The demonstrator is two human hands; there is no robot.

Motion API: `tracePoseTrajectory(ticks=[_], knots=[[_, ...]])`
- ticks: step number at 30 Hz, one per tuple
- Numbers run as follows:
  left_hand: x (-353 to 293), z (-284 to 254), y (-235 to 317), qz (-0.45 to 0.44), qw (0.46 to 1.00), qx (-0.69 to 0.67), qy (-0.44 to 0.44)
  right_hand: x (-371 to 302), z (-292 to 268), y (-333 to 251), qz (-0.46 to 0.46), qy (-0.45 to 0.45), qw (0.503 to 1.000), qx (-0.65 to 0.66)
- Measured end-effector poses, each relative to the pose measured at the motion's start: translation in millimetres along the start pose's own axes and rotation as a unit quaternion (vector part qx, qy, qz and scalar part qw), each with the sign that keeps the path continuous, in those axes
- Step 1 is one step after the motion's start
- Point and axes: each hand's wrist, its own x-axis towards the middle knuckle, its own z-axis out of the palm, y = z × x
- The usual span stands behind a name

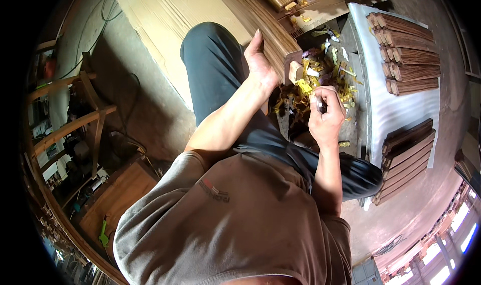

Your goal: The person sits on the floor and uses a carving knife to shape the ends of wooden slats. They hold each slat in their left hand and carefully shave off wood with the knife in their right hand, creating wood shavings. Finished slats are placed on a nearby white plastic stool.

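Observation:
A long brown wooden beam (pixel 273 32) lies beyond my knee, its end facing me and a paler tenon (pixel 295 71) jutting from it. My left hand (pixel 261 64) holds the beam's side near that end, thumb raised along it; the other fingers are hidden by the wood. My right hand (pixel 326 115) is closed around a small grey metallic tool (pixel 319 103), whose kind I cannot make out. Just beyond this fist, a yellow strip (pixel 303 86) hangs by the tenon. Yellow and white scraps (pixel 345 89) are heaped around and below it.
On the right, a board with a pale cover (pixel 373 44) bears stacked dark wooden pieces (pixel 408 54) and more slats (pixel 407 164). Cardboard (pixel 160 29) lies under the beam at the left. A wooden frame (pixel 70 127) stands far left, with a cable (pixel 107 14) on the floor.

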Motion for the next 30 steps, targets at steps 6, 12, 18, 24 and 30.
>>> tracePoseTrajectory(ticks=[6,12,18,24,30], knots=[[-1.1,-1.1,3.7,-0.015,0.999,-0.037,-0.015,-20.0,-8.1,-10.9,0.017,-0.011,0.998,0.062],[-7.0,10.9,2.4,-0.045,0.998,0.016,0.052,-29.2,-12.1,-2.6,0.044,-0.062,0.997,0.015],[-9.7,21.3,0.8,-0.032,0.995,0.018,0.088,-15.2,2.7,-21.4,0.043,-0.013,0.99,0.137],[2.3,7.6,9.6,-0.02,0.998,0.017,0.054,-10.7,3.8,-2.5,0.154,-0.036,0.934,0.32],[1.5,3.3,4.4,-0.013,0.998,0.011,0.056,-13.3,-26.2,25.6,0.138,-0.071,0.978,-0.141]])
